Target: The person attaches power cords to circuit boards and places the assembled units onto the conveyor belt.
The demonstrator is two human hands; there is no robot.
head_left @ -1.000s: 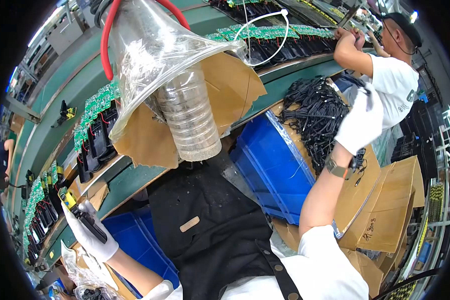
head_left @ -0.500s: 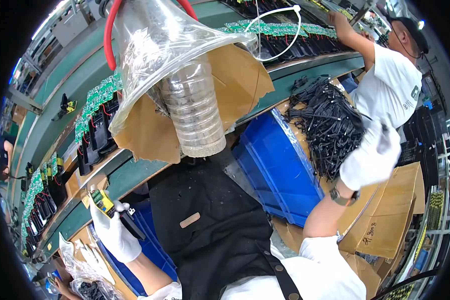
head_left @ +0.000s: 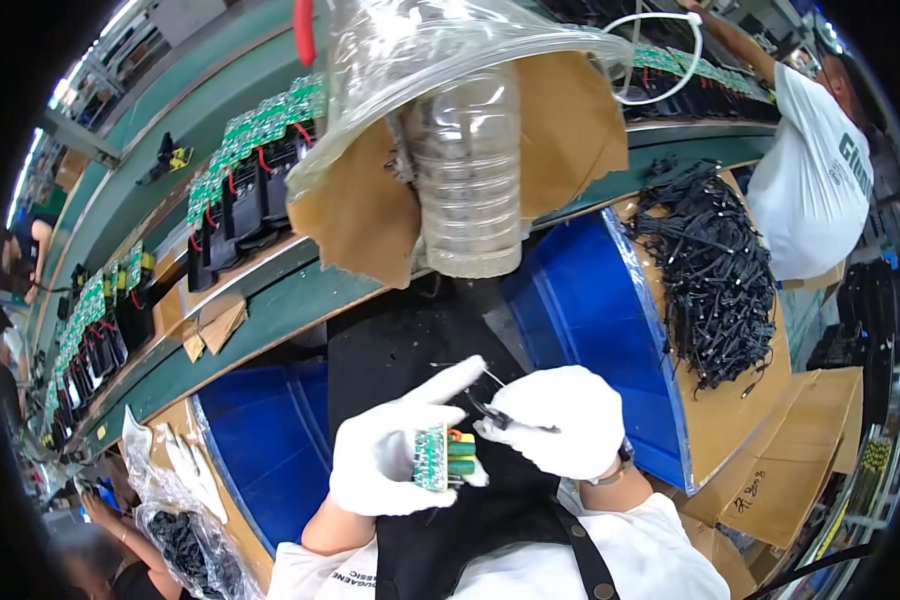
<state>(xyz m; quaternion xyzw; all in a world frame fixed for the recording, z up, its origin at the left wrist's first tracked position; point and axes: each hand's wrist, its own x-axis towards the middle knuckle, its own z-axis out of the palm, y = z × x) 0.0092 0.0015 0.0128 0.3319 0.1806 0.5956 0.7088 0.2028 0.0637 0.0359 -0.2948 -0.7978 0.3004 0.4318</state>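
Note:
In front of the black apron (head_left: 390,350), my two white-gloved hands are close together. A small green circuit board (head_left: 431,458) with green and yellow components sits in my left hand (head_left: 370,460), whose fingers curl around it while the index finger points toward the other hand. My right hand (head_left: 565,420) pinches a short black cable (head_left: 492,413), its end near the left fingertips. A thin pale wire tip shows between the hands. Whether the cable touches the board is unclear. To the right lies a pile of black cables (head_left: 715,280) on cardboard.
Overhead hang a clear plastic funnel-like cover and a ribbed bottle (head_left: 470,180). Blue bins (head_left: 600,320) stand on both sides. Rows of green boards with black housings (head_left: 260,190) line the bench. Co-workers sit at upper right and lower left; a cardboard box (head_left: 795,450) is at right.
My right hand has come from beside the cable pile to the middle, now with a cable. My left hand has brought the board from the left bench edge to the front of the apron.

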